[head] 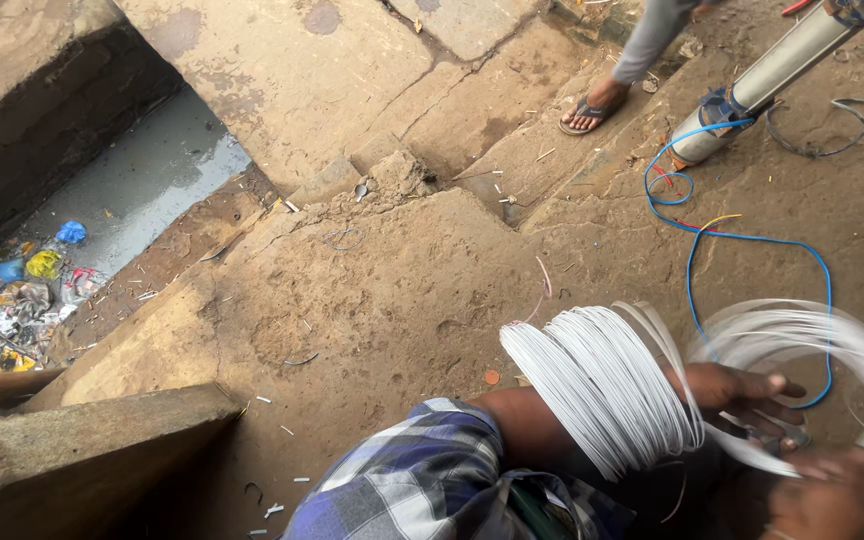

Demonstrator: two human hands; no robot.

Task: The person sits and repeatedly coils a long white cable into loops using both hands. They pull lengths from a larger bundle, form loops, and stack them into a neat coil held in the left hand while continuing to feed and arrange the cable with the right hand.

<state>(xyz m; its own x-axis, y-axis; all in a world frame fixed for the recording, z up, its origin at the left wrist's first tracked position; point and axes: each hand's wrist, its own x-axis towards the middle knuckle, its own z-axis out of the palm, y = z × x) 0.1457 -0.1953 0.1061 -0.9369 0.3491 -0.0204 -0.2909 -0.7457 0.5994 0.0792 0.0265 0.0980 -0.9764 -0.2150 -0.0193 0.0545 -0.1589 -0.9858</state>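
Where blue cable point(758, 240) trails, sandalled foot point(588, 110) beyond.

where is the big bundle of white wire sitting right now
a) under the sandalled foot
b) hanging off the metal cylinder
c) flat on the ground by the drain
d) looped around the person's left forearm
d: the white wire coil wraps around the forearm just behind the left hand, while loose loops blur near the right hand.
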